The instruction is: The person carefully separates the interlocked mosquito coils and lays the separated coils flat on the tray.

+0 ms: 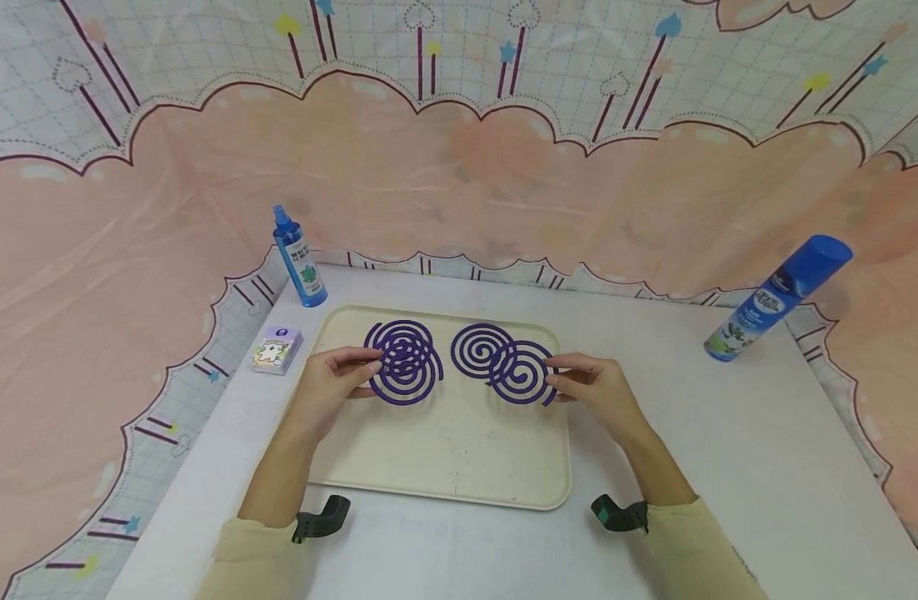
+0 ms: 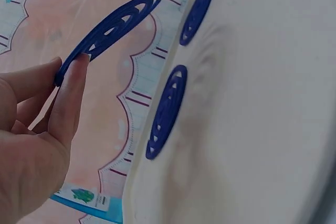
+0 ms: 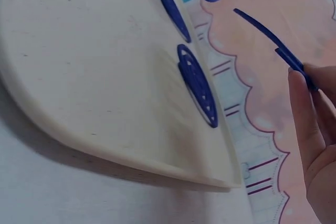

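Observation:
Above a cream tray [image 1: 444, 454], each hand holds up a dark blue-purple mosquito coil. My left hand [image 1: 330, 385] pinches the edge of one coil [image 2: 113, 30] between thumb and fingers. At the right, my right hand [image 1: 597, 387] pinches the edge of another coil [image 3: 268, 32], which is seen nearly edge-on in the right wrist view. Two more coils lie flat near the tray's far side: a left one [image 2: 168, 111] and a right one [image 2: 199, 9]. In the head view, the held coils overlap those on the tray, so their outlines mix.
A blue spray bottle [image 1: 301, 262] stands behind the tray's far left corner. Nearer sits a small purple-and-white box [image 1: 276, 350]. At the right stands a tall blue aerosol can [image 1: 777, 300]. Patterned cloth [image 1: 459, 192] rises behind the white table [image 1: 654, 358].

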Motion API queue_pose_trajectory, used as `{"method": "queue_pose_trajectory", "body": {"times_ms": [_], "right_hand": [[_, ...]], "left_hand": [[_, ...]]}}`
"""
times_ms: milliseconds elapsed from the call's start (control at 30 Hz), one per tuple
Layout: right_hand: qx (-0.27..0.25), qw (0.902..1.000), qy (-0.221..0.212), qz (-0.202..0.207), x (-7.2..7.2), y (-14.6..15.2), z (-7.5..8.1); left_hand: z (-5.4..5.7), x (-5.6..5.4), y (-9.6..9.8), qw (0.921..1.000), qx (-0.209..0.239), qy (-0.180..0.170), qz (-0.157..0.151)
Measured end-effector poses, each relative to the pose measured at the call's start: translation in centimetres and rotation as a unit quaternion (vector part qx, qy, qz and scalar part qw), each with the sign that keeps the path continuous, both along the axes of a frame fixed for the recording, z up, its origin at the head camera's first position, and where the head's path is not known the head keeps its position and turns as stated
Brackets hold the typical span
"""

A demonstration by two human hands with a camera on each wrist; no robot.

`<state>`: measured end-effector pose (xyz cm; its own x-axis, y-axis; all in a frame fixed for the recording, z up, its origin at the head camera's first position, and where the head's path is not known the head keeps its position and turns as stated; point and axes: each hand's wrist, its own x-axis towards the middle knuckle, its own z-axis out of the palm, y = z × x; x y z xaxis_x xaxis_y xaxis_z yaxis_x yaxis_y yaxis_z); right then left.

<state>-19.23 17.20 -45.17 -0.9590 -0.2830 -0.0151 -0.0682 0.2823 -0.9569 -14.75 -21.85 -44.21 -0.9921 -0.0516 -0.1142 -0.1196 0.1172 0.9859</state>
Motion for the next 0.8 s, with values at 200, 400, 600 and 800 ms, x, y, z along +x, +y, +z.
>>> {"method": "queue_pose_trajectory", "body": {"times_ms": [200, 400, 600, 800], "right_hand": [[0.002, 0.9997, -0.022, 0.012, 0.8, -0.5, -1.5], [0.002, 0.9991, -0.029, 0.031, 1.5, -1.0, -2.3], [0.022, 0.9981, -0.033, 0.047, 2.0, -1.6, -2.7], [0.070, 0.9950, -0.034, 0.062, 2.4, -2.0, -3.4]], "left_hand": [[-1.1, 1.1, -0.8, 0.9994, 0.009, -0.032, 0.009], [-2.0, 2.0, -1.2, 0.9983, 0.002, -0.057, 0.014], [-2.3, 2.9, -1.4, 0.9966, -0.018, -0.077, 0.023], [-2.9, 3.5, -1.6, 0.9957, -0.040, -0.079, 0.026]]}}
